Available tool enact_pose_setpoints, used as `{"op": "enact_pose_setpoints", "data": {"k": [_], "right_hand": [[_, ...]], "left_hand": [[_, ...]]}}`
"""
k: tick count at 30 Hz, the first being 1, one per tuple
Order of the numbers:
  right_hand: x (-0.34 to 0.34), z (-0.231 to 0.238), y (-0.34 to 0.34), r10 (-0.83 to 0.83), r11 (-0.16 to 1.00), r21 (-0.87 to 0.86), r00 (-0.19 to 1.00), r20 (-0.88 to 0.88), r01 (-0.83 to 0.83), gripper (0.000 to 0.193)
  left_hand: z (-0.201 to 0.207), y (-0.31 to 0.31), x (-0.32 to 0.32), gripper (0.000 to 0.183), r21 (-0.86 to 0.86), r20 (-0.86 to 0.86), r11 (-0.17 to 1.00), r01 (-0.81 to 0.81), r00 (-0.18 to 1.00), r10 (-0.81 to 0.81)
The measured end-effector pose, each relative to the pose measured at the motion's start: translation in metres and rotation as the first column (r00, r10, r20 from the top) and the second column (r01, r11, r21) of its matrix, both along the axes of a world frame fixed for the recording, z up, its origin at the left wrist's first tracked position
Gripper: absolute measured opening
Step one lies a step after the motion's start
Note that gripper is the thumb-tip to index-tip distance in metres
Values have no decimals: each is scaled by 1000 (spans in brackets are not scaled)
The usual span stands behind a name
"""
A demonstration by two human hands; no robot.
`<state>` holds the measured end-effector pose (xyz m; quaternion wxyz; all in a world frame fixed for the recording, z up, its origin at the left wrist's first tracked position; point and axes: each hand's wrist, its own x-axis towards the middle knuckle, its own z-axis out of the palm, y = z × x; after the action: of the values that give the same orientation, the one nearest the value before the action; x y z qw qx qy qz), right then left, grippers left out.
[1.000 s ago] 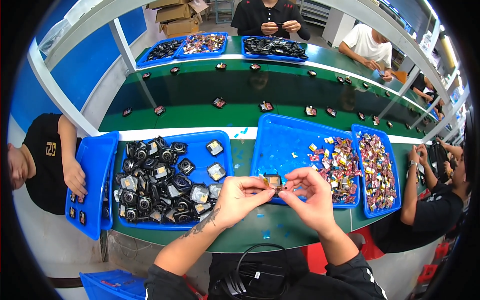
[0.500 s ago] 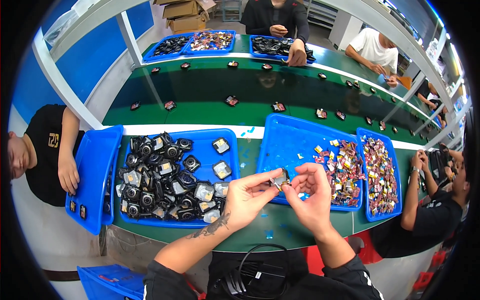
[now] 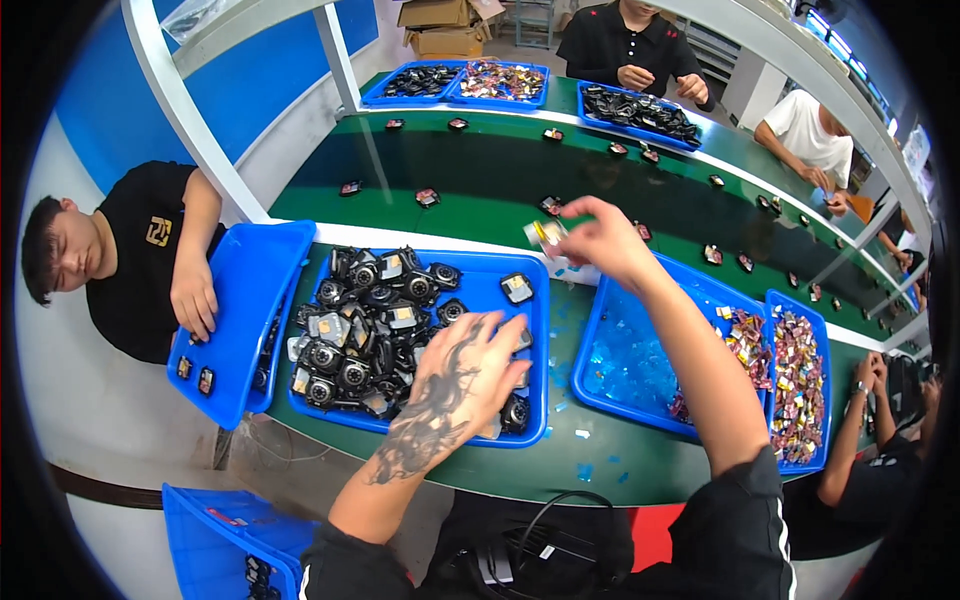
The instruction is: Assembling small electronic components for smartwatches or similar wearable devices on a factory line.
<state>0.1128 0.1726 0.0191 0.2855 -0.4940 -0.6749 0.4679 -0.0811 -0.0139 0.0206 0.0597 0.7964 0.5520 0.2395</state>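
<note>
In front of me stands a blue tray [image 3: 480, 262] heaped with black watch cases [image 3: 352, 374], which have round sensor backs or pale inner faces. My left hand [image 3: 462, 372] is over its right half with fingers spread, its fingertips close to a few cases there; what lies under the palm is hidden. My right hand [image 3: 608, 240] reaches out to the near edge of the green conveyor belt [image 3: 480, 185]. Between its thumb and fingers is a small electronic part [image 3: 547, 236], whitish and yellow, slightly blurred. Just beyond it a dark square piece [image 3: 551, 205] lies on the belt.
To the right, a blue tray [image 3: 590, 375] holds blue film scraps and small red-and-yellow parts; another tray [image 3: 800, 390] beside it is full of such parts. A person [image 3: 150, 260] sits at left by stacked blue trays [image 3: 262, 270]. White frame posts [image 3: 190, 110] rise at left; co-workers sit across.
My hands have parted. The right one has moved forward to the belt with the small part; the left has swung over the watch-case tray and spread its fingers. The view has shifted.
</note>
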Motion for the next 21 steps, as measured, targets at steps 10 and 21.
{"op": "enact_pose_setpoints", "data": {"k": [10, 21], "right_hand": [[-52, -60, 88, -266, 938, 316, 884, 386, 144, 48], [104, 39, -42, -131, 840, 490, 790, 599, -233, 12]], "left_hand": [[-31, 2, -6, 31, 187, -158, 982, -14, 986, 44], [6, 51, 13, 17, -153, -147, 985, 82, 984, -105]]}}
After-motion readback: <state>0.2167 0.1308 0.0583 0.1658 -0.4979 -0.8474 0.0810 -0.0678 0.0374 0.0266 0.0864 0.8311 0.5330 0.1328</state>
